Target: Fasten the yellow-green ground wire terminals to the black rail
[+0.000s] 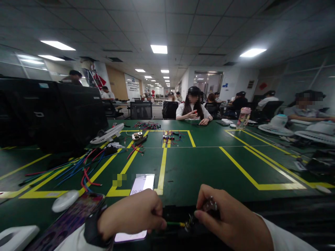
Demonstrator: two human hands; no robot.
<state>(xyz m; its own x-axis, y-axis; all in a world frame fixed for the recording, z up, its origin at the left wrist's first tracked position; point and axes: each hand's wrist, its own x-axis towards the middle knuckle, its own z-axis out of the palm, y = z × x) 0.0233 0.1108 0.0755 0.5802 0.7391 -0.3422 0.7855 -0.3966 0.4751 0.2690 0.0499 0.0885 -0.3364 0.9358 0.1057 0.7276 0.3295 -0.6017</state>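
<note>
My left hand (134, 213), with a dark band at its wrist, is closed. Its thumb and forefinger pinch a green and yellow wire (175, 223) that stretches to the right. At the wire's end is a small shiny metal fitting (188, 223), whose kind I cannot make out. My right hand (226, 218) is closed around a small dark piece with shiny metal parts (210, 206), close beside that fitting. The fingers partly cover this piece. A lit phone (143, 183) lies under my left hand and shows digits.
Bundled red, blue and green wires (78, 165) lie at left, near a second phone (70, 219) and a white round object (65, 201). Small wired parts (171, 137) sit mid-table. Beyond are a black computer case (73, 115), a pink bottle (244, 118) and a seated person (195, 109).
</note>
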